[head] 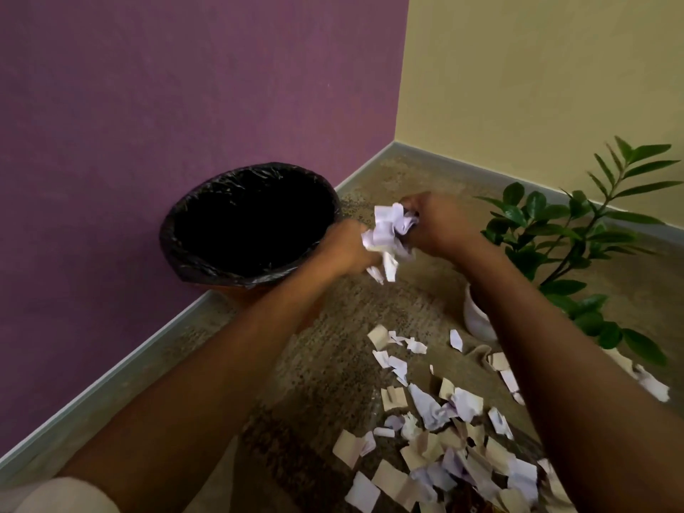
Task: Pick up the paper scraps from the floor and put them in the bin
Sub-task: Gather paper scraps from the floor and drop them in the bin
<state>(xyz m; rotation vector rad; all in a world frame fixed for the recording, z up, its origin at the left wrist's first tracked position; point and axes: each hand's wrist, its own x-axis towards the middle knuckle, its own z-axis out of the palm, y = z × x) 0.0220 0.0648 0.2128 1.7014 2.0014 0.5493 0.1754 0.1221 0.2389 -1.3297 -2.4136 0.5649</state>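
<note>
Between my two hands I hold a bunch of white paper scraps [388,231] in the air, just right of the bin. My left hand [344,249] grips the bunch from the left and my right hand [436,224] from the right, with a few strips dangling below. The round bin [207,261], lined with a black bag, stands against the purple wall, and its inside looks dark. Several white and beige paper scraps [444,431] lie scattered on the carpet below my forearms.
A green potted plant [562,238] in a white pot [477,316] stands at the right, close to my right forearm. The purple wall and the yellow wall meet in a corner behind the bin. A grey skirting board runs along both.
</note>
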